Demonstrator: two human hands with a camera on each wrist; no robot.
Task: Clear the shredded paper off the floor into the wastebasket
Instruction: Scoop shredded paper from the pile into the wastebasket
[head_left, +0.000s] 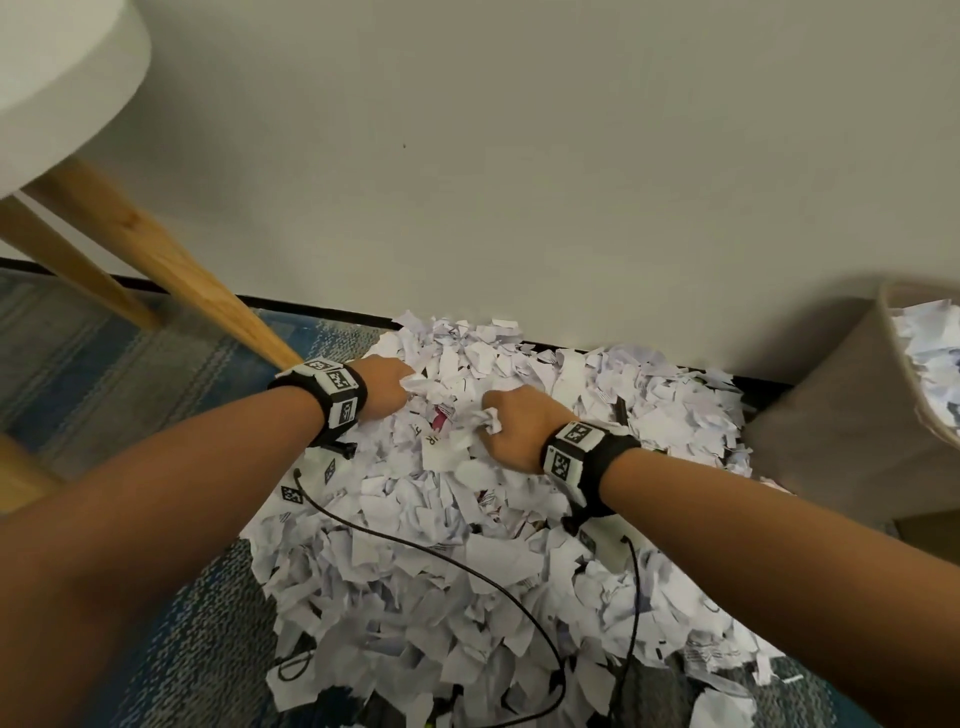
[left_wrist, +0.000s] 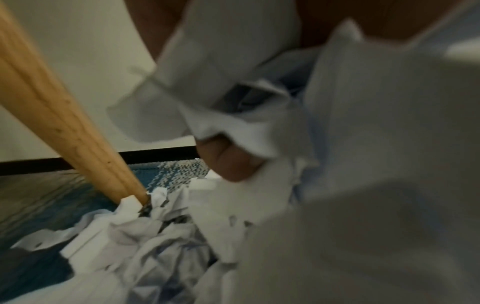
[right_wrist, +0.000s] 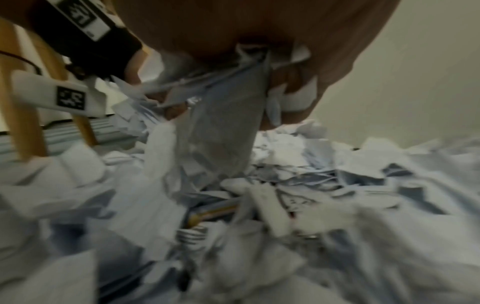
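Observation:
A big pile of shredded white paper (head_left: 467, 561) covers the floor against the wall. Both hands are sunk into its far part, side by side. My left hand (head_left: 387, 397) grips a wad of scraps (left_wrist: 228, 86), with a fingertip (left_wrist: 228, 162) curled under the paper. My right hand (head_left: 511, 423) grips another bunch of shreds (right_wrist: 223, 123) that hang down from the fist over the pile (right_wrist: 285, 205). The beige wastebasket (head_left: 831, 415) stands at the right edge, tilted toward the pile, with torn paper inside it (head_left: 930, 353).
A white round table (head_left: 57, 83) with slanted wooden legs (head_left: 171, 270) stands at the left, one leg ending at the pile's edge (left_wrist: 78, 131). Blue-grey carpet (head_left: 104, 364) lies left of the paper. Black cables (head_left: 467, 566) trail across the scraps. The wall (head_left: 519, 156) is close behind.

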